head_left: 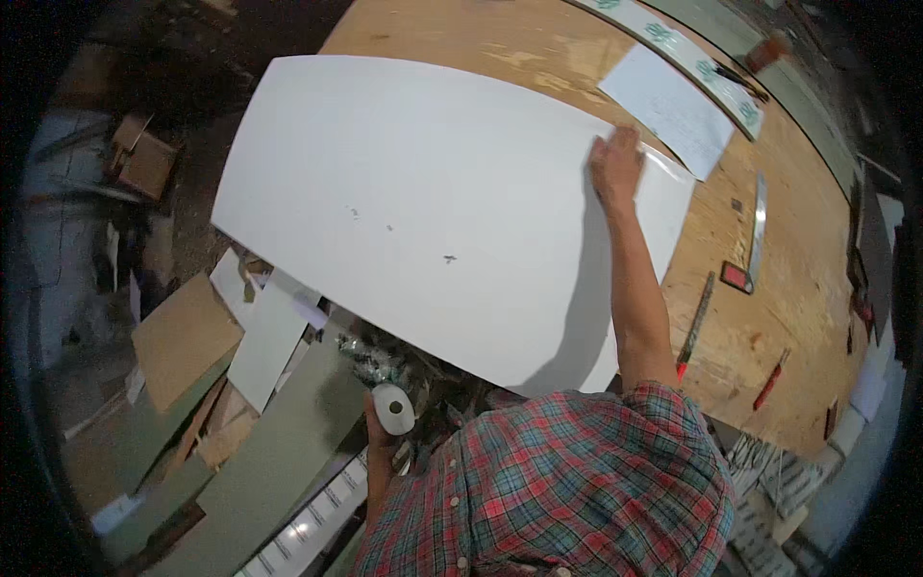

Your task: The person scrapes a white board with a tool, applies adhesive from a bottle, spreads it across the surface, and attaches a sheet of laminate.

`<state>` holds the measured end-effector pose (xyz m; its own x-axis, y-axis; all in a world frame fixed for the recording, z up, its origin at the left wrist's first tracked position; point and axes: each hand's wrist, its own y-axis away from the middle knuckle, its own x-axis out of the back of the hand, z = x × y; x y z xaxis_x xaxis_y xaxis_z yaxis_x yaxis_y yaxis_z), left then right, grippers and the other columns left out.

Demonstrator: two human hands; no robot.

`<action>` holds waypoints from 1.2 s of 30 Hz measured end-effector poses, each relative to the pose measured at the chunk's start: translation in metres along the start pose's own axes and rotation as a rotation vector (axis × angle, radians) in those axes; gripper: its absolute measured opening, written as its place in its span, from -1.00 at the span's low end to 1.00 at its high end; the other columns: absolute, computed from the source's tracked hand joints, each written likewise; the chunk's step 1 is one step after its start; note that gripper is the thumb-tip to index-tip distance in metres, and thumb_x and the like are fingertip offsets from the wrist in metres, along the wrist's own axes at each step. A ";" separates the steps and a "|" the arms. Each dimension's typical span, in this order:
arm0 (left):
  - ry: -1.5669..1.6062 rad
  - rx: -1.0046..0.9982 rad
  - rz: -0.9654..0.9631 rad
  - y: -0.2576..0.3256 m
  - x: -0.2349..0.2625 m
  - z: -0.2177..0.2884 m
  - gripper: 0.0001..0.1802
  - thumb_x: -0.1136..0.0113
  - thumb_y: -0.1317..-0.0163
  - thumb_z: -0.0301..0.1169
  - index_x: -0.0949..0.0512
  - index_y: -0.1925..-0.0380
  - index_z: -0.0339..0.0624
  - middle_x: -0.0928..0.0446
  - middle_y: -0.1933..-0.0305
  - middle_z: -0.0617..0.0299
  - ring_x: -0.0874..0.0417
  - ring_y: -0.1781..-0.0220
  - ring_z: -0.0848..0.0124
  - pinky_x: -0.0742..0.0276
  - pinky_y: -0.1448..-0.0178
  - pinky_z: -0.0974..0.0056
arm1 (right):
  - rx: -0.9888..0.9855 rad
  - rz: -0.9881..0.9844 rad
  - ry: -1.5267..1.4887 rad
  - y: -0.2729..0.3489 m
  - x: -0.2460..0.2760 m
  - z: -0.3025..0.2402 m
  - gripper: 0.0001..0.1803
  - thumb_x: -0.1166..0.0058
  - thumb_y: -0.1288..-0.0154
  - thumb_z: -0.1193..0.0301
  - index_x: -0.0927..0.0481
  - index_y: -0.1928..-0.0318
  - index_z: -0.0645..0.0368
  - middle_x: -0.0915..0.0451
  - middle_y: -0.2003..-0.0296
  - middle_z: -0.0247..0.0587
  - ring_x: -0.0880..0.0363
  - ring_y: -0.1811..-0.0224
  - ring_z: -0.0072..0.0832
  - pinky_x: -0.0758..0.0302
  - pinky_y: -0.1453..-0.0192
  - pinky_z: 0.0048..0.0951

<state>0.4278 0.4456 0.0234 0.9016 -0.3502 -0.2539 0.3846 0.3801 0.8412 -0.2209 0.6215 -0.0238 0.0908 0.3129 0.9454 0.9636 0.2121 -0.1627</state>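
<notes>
Take 12 o'clock as straight ahead of your body. The white panel (442, 207) lies flat on the wooden workbench (769, 317), its long axis running from between 9 and 10 o'clock to between 3 and 4 o'clock, with its left end projecting past the bench. Your right hand (618, 168) is the nearer one to the panel: it is placed over the far edge, close to the right end, so the bulk of the panel extends from it toward 8 to 9 o'clock. The fingertips are blurred; you cannot tell whether they press the face or pinch the edge. Your left hand (378, 435) is clear of the panel, below its near edge, with the fingers closed around a white roll (389, 420) that has a dark central hole. From this hand the middle of the panel lies between 12 and 1 o'clock. Relative to your right hand, note the paper sheet (668, 111) between 1 and 2 o'clock, the try square (759, 231) at 4 o'clock and the long, red-ended tool (698, 322) at 5 o'clock, all on the bench.
</notes>
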 end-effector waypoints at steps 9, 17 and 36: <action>0.015 -0.128 0.420 0.054 0.036 -0.035 -0.11 0.15 -0.25 0.49 -0.42 -0.27 0.02 -0.54 -0.14 0.12 -0.57 -0.19 0.09 -0.50 -0.21 -0.15 | 0.370 -0.083 -0.055 -0.058 -0.072 -0.248 -0.28 0.25 -0.53 0.06 -0.15 -0.46 0.35 -0.12 -0.50 0.07 -0.02 -0.58 -0.14 0.01 -0.59 0.02; 0.308 0.033 0.316 0.070 0.079 -0.097 -0.20 0.13 -0.32 0.39 -0.42 -0.25 0.00 -0.54 -0.13 0.12 -0.59 -0.17 0.11 -0.52 -0.23 -0.12 | 0.401 -0.125 -0.116 -0.040 -0.050 -0.185 -0.32 0.19 -0.52 0.09 -0.20 -0.43 0.34 -0.14 -0.49 0.11 -0.07 -0.56 -0.10 -0.05 -0.56 0.03; 0.082 -0.311 -0.027 0.000 0.159 -0.055 -0.29 0.10 -0.39 0.28 -0.34 -0.31 0.05 -0.48 -0.24 0.21 -0.56 -0.25 0.21 -0.54 -0.28 0.01 | 0.675 -0.099 -0.156 0.197 -0.019 -0.167 -0.44 0.21 -0.53 0.31 -0.20 -0.46 0.21 -0.16 -0.49 0.06 -0.05 -0.56 -0.01 0.05 -0.58 0.12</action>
<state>0.5820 0.4368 -0.0428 0.8984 -0.2982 -0.3223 0.4390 0.6197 0.6506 0.0095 0.5030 -0.0267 -0.0748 0.3807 0.9217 0.5941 0.7593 -0.2654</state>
